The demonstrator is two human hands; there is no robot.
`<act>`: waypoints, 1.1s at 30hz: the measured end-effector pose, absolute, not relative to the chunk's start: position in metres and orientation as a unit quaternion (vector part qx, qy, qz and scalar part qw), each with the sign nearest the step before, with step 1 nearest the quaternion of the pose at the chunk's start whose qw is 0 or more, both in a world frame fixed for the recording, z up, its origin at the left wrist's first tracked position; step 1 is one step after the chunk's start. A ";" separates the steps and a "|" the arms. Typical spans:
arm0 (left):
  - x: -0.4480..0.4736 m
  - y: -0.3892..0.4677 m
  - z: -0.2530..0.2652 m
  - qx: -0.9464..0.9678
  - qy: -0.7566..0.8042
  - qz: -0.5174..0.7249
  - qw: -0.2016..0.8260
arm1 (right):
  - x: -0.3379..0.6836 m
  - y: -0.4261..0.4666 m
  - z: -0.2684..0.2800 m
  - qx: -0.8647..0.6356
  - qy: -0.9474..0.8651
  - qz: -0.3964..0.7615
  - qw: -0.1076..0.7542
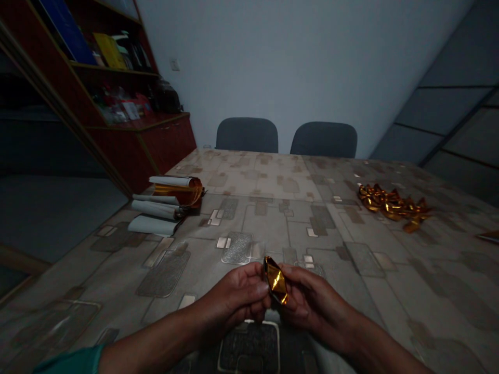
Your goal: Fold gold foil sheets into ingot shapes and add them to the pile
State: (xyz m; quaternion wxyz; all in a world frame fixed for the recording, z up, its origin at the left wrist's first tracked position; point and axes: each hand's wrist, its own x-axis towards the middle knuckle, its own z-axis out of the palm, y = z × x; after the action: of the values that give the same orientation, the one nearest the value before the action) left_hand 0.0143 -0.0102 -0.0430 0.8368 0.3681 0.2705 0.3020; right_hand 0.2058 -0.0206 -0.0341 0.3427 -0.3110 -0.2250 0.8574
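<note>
A small folded piece of shiny gold foil paper (276, 280) is held over the near part of the table. My left hand (244, 293) grips its left side, with the thumb along the near face. From the right, my right hand (306, 296) pinches the opposite side, its lower fingers curled underneath. Part of the foil is hidden by the fingers of both hands. Farther off to the right lies a pile of similar folded gold foil pieces (393, 204). At the left rests a stack of curled gold-and-white foil sheets (166, 205).
A patterned cloth covers the table (268, 218). Behind its far edge stand two grey chairs (247, 135) against the wall. A red wooden cabinet (167, 143) with loaded shelves is at the far left. At the right edge lies a dark flat item (489, 236), partly cut off.
</note>
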 end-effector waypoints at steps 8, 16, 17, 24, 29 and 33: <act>0.010 -0.007 -0.036 0.584 0.334 0.360 0.646 | 0.211 -0.019 -0.022 -0.346 -0.283 0.836 0.319; 0.014 -0.011 -0.026 0.617 0.415 0.373 0.555 | 0.208 -0.022 -0.027 -0.372 -0.380 0.757 0.379; 0.015 -0.012 -0.025 0.612 0.428 0.376 0.549 | 0.208 -0.022 -0.028 -0.381 -0.400 0.736 0.390; 0.017 -0.011 -0.026 0.578 0.457 0.414 0.534 | 0.211 -0.024 -0.020 -0.469 -0.558 0.568 0.383; 0.017 -0.011 -0.031 0.590 0.453 0.414 0.525 | 0.208 -0.023 -0.020 -0.477 -0.637 0.480 0.369; 0.018 -0.012 -0.034 0.602 0.451 0.397 0.525 | 0.206 -0.021 -0.018 -0.478 -0.654 0.455 0.370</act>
State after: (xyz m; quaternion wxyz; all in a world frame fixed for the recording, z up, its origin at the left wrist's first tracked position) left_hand 0.0183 -0.0123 -0.0340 0.5250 0.6025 0.4513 0.3972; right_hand 0.2065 -0.0206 -0.0181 0.3704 -0.4782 -0.6537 0.4547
